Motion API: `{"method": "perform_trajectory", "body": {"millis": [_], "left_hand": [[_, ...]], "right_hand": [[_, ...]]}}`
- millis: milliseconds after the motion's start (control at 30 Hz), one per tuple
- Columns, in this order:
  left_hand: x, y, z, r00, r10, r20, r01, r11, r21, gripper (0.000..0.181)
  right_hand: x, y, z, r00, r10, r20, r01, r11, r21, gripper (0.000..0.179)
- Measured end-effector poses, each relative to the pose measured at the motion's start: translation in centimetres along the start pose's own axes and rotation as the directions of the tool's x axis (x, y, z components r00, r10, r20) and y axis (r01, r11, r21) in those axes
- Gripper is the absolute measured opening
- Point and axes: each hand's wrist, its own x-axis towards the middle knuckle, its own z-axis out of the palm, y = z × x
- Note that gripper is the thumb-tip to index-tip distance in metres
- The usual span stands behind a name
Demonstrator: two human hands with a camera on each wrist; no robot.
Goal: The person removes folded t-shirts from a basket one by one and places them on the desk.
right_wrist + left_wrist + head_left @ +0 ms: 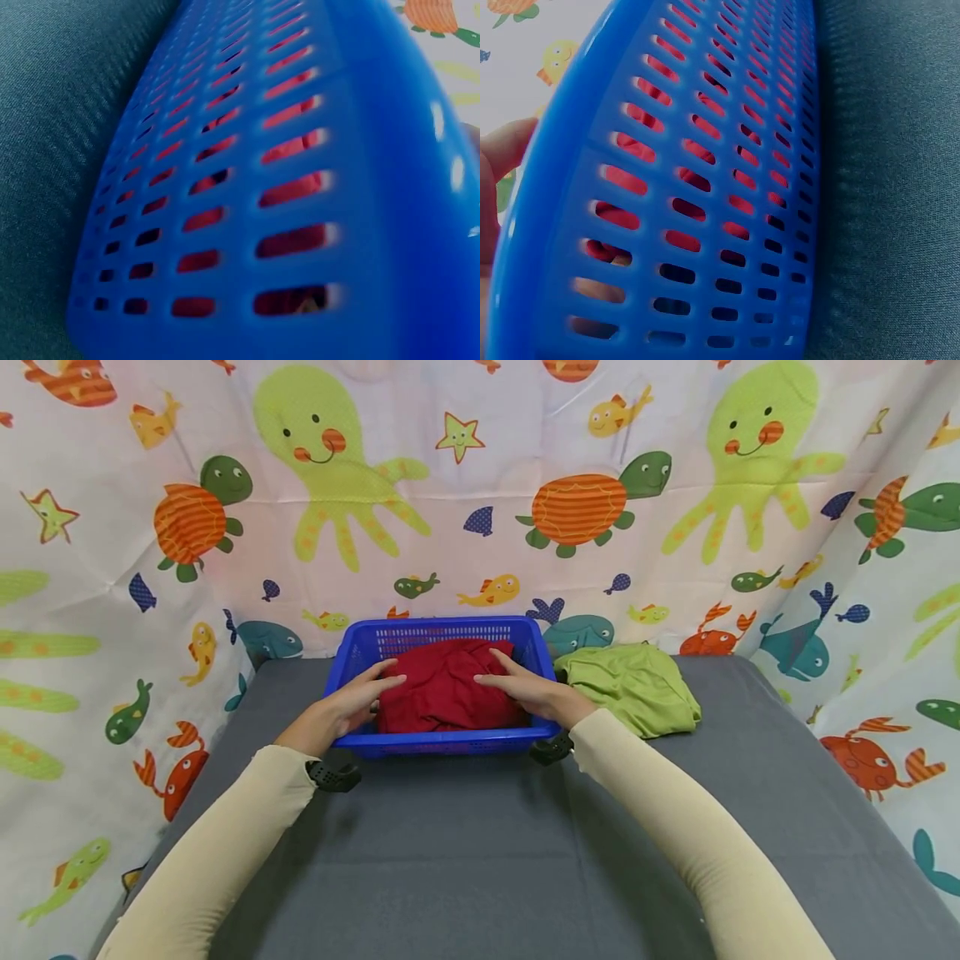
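Note:
A red cloth (pixel 446 689) lies bunched inside a blue plastic basket (pixel 442 739) with slotted walls. My left hand (pixel 352 700) reaches over the basket's left front corner, its fingers spread at the cloth's left side. Over the right part of the cloth, my right hand (pixel 531 689) extends with fingers apart. Whether either hand's fingertips touch the cloth is hard to tell. In the left wrist view the basket's wall (pixel 671 180) fills the middle, and red shows through its slots. The right wrist view likewise shows the slotted basket wall (pixel 217 180), with most of the hand hidden.
Right of the basket, a crumpled green cloth (pixel 633 687) rests on the grey table (pixel 465 860). A curtain (pixel 480 485) printed with sea animals hangs behind and along both sides. Each wrist carries a black device.

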Motion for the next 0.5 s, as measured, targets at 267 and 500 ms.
{"method": "perform_trajectory", "body": {"millis": [267, 500], "left_hand": [[0.15, 0.30, -0.13, 0.996, -0.019, 0.085, 0.010, 0.994, 0.105, 0.079], [0.21, 0.26, -0.30, 0.991, 0.030, 0.133, -0.037, 0.998, 0.051, 0.079]], "right_hand": [[0.56, 0.15, -0.03, 0.999, -0.041, 0.000, 0.041, 0.998, -0.042, 0.085], [0.73, 0.17, -0.10, 0.999, -0.046, -0.007, 0.045, 0.996, -0.078, 0.079]]}}
